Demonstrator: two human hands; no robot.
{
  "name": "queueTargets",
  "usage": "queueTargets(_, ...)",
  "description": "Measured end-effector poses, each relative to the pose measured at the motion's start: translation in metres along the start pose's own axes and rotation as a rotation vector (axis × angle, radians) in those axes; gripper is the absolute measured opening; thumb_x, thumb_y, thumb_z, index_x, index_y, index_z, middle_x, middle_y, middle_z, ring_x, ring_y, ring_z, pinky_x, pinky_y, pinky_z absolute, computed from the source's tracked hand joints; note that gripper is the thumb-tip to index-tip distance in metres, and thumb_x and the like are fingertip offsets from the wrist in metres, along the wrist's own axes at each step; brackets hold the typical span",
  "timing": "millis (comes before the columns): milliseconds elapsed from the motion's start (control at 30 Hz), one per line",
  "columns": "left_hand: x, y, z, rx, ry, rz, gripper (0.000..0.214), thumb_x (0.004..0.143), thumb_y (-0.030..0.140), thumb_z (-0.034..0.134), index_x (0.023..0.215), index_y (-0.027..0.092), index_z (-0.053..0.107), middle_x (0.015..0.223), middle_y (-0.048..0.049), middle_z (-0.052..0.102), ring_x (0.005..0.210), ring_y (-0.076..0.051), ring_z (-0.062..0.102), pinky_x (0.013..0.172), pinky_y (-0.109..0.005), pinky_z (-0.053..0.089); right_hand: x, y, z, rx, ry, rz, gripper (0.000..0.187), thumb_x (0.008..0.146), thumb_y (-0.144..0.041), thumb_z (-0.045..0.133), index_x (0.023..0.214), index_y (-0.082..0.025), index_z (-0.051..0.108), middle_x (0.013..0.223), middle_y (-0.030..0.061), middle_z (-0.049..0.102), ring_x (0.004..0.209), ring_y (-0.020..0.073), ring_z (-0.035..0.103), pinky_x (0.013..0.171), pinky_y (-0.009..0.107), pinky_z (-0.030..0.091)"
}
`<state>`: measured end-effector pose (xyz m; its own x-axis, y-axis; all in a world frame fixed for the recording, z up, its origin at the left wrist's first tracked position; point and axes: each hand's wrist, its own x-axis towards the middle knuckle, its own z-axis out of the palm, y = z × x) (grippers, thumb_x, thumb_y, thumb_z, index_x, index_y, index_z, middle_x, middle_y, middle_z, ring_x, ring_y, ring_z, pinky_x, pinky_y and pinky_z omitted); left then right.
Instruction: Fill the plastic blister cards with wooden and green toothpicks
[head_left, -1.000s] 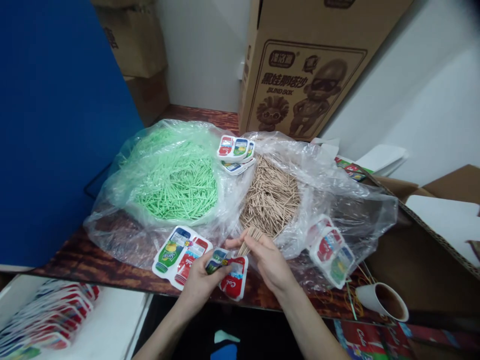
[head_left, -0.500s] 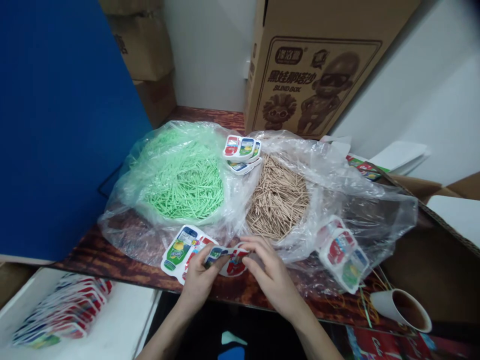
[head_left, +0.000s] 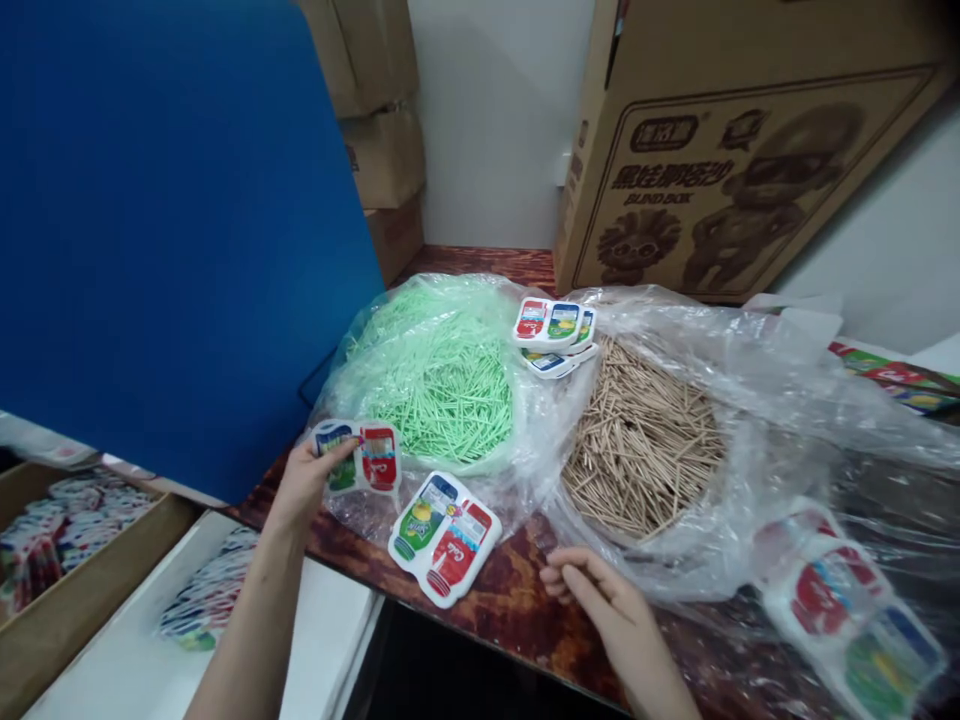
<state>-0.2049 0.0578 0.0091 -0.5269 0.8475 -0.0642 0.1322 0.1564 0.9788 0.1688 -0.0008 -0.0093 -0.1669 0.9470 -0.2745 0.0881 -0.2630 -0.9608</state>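
Observation:
My left hand [head_left: 306, 482] is closed on a small printed card pack [head_left: 358, 457] with blue-green and red bottle pictures, held out to the left over the table's edge. My right hand [head_left: 600, 600] rests on the wooden table near the front edge, fingers loosely curled with nothing in them. It lies just in front of the bag of tan sticks [head_left: 641, 450]. A second card pack [head_left: 445, 536] lies flat on the table between my hands. The bag of green sticks [head_left: 439, 380] sits behind it.
More card packs [head_left: 553, 332] rest on top between the two bags, and others [head_left: 851, 605] lie under plastic at right. A blue panel [head_left: 165, 220] stands at left. A brown box [head_left: 52, 560] and a white tray [head_left: 217, 610] hold packs below. A large carton [head_left: 742, 150] stands behind.
My left hand carried the card pack away to the left. My right hand let go of it and dropped to the table edge. The view swung left.

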Motion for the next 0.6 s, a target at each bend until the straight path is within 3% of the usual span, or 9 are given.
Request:
queueTargets(133,0.042,-0.02,0.0,0.165,0.06,0.067,0.041,0.053,0.046,0.078,0.075,0.015,0.065,0.065,-0.0009,0.067,0.061,-0.019,0.061,0.056,-0.027,0.048,0.0,-0.003,0.016,-0.123,-0.108,-0.029,0.029,0.088,-0.046,0.052,0.091,-0.02,0.064,0.086,0.0062,0.07,0.086,0.0233,0.066,0.08,0.035,0.049)
queueTargets(333,0.072,-0.036,-0.001,0.328,0.095,0.176,0.033,0.058,0.047,0.073,0.072,0.019,0.062,0.065,0.0028,0.061,0.065,-0.018,0.057,0.058,-0.025,0.043,0.023,-0.04,0.03,-0.328,-0.21,-0.175,0.021,0.093,-0.031,0.044,0.09,-0.021,0.063,0.086,0.0021,0.068,0.086,0.0196,0.063,0.079,0.03,0.046)
queueTargets(500,0.079,-0.039,0.001,0.415,0.132,0.217,0.036,0.065,0.05,0.069,0.083,0.021,0.062,0.073,-0.0002,0.063,0.075,-0.023,0.061,0.069,-0.031,0.047,0.091,-0.066,0.046,-0.605,-0.111,-0.484,0.019,0.092,-0.016,0.044,0.09,-0.019,0.062,0.089,0.0032,0.067,0.084,0.0173,0.062,0.077,0.028,0.046)
queueTargets(600,0.073,-0.043,0.005,0.434,0.202,0.228,0.047,0.07,0.051,0.065,0.104,0.021,0.06,0.098,-0.0077,0.067,0.094,-0.029,0.063,0.083,-0.038,0.047,0.139,-0.075,0.051,-1.062,-0.097,-0.688,0.022,0.09,-0.007,0.045,0.095,-0.016,0.064,0.096,0.0101,0.066,0.097,0.0218,0.059,0.083,0.033,0.046)
